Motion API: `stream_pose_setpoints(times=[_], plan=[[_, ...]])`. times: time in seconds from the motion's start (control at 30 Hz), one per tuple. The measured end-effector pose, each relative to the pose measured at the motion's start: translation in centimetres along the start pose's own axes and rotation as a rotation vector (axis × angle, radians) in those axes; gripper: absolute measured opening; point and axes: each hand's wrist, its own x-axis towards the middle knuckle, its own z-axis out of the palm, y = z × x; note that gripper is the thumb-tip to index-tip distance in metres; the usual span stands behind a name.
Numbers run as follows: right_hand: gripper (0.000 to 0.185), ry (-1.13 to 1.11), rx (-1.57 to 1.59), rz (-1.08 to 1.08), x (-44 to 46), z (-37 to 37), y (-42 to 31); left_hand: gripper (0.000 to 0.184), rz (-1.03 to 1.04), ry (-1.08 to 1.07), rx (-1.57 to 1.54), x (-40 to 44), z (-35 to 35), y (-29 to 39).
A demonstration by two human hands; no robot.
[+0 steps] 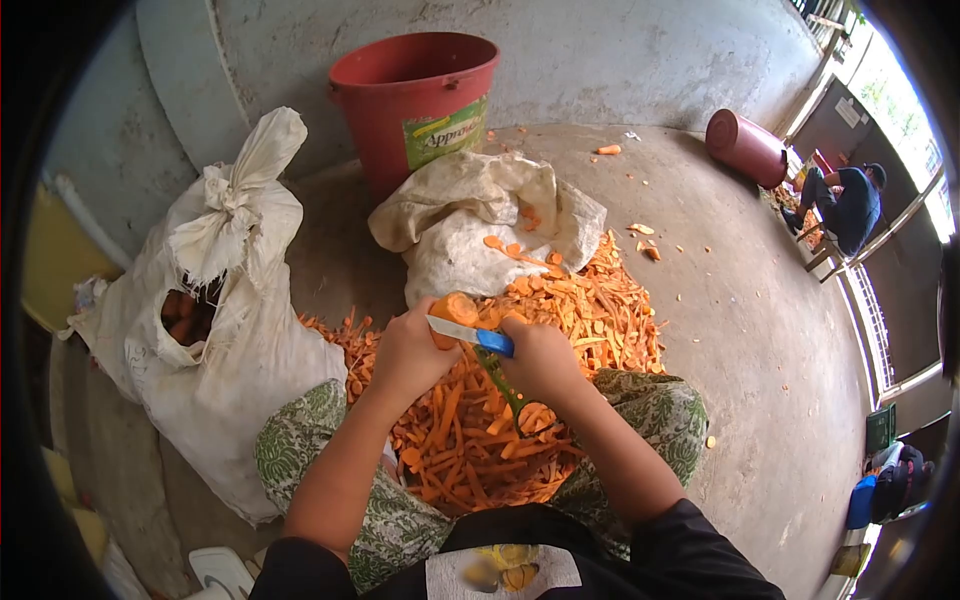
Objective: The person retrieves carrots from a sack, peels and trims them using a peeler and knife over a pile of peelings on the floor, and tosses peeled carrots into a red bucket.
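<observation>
My left hand (408, 348) is closed around a thick peeled carrot (457, 309), its cut end facing up. In my right hand (542, 362) is a knife (494, 342) with a blue handle. Its pale blade points left and lies across the near side of the carrot, seemingly against it. A dark green strip (507, 388) hangs below my right hand; what it is attached to is hidden. Under both hands, between my knees, spreads a heap of orange carrot peelings (455, 440) with some cut slices among them.
A tied white sack (240, 390), torn open with carrots inside, stands left. Beyond the heap lie a crumpled sack (470, 225) and a red bucket (375, 120). Far right, a person (850, 205) sits near a tipped red barrel (745, 150). Scraps dot the concrete floor (770, 330).
</observation>
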Motion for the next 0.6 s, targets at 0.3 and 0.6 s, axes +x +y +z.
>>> stream_pose_setpoints(times=[0.3,0.6], plan=[[0.011,-0.039,0.102,0.038,1.4,2.1,1.1,0.036,0.095,-0.029,0.1,-0.8,-0.5,-0.8],[0.014,-0.03,0.093,0.028,2.2,2.6,2.0,0.037,0.067,0.005,0.103,-1.2,0.5,-1.2]])
